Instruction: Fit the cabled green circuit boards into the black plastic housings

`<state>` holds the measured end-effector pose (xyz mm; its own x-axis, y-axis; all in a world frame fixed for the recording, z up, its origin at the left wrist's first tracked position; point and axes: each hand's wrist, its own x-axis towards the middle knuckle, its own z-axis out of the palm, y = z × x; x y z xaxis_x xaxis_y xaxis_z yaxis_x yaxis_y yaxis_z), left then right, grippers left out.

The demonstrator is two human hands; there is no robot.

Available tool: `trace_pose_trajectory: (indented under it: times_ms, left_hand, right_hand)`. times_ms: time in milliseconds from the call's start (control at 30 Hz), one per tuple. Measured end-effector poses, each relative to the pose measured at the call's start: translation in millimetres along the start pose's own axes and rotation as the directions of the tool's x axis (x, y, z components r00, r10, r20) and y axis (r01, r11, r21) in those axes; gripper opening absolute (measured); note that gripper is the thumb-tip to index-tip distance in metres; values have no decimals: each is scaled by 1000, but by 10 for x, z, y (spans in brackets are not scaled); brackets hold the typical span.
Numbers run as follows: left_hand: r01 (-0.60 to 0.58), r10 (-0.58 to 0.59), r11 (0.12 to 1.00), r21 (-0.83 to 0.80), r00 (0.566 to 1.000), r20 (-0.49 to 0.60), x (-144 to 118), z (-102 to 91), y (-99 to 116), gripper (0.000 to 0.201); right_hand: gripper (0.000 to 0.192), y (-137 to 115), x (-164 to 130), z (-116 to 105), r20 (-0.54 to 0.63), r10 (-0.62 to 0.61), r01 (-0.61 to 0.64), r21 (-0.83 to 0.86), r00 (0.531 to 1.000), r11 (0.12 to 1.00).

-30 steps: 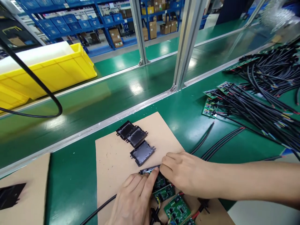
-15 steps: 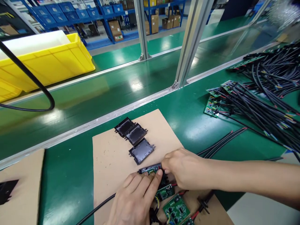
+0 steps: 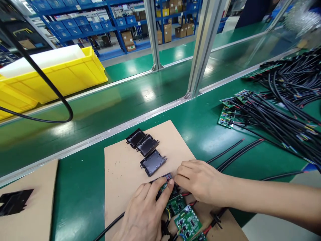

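Note:
My left hand [image 3: 145, 211] grips a small green circuit board [image 3: 168, 178] seated in a black plastic case, thumb and index finger across it. Against the board's right end, my right hand [image 3: 199, 180] has its fingers curled; what they pinch is hidden. Below the hands lie a second green board [image 3: 177, 204] and a third board [image 3: 188, 221] with red and black wires. Beyond the hands, several black plastic case halves [image 3: 153, 163] rest on the cardboard sheet [image 3: 120, 187]. A black cable [image 3: 110, 226] runs out under my left hand.
Boards with bundled black cables [image 3: 265, 117] cover the right of the green table [image 3: 82, 201]. Loose black cables [image 3: 240, 152] lie near my right forearm. Another cardboard piece with a black part [image 3: 15, 202] is at left. Metal posts [image 3: 200, 50] and yellow bins [image 3: 75, 75] stand beyond.
The view has shifted slightly. My left index finger has moved onto the board, and the board and case have turned a little. My right hand stays at the board's right end.

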<state>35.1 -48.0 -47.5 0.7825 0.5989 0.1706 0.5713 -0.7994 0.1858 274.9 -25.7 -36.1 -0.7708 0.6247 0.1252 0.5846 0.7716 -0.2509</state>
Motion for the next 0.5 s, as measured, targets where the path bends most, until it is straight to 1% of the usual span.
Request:
trace_pose_trajectory:
  times_ms: [67, 133, 267, 367, 433, 500]
  left_hand:
    - [-28, 28, 999, -20, 1000, 13, 23, -6, -15, 67]
    - [-24, 26, 997, -69, 999, 37, 44, -11, -18, 66]
    - [92, -77, 985, -149, 992, 99, 75, -30, 31, 70]
    - [194, -171, 967, -168, 975, 141, 96, -72, 95, 69]
    - [252, -220, 948, -196, 961, 169, 97, -109, 122, 66]
    - [281, -245, 928, -243, 955, 170, 78, -148, 127, 63]
  right_hand:
    - [10, 4, 30, 8, -9, -39, 39, -27, 999, 999]
    - [9, 16, 82, -17, 15, -65, 65, -20, 998, 998]
    - [5, 56, 175, -79, 98, -100, 99, 5, 990, 995]
    - [6, 69, 174, -85, 123, -98, 97, 16, 988, 995]
    - [8, 71, 142, -74, 117, -75, 69, 54, 990, 996]
    - [8, 72, 103, -63, 108, -17, 4, 116, 994, 993]
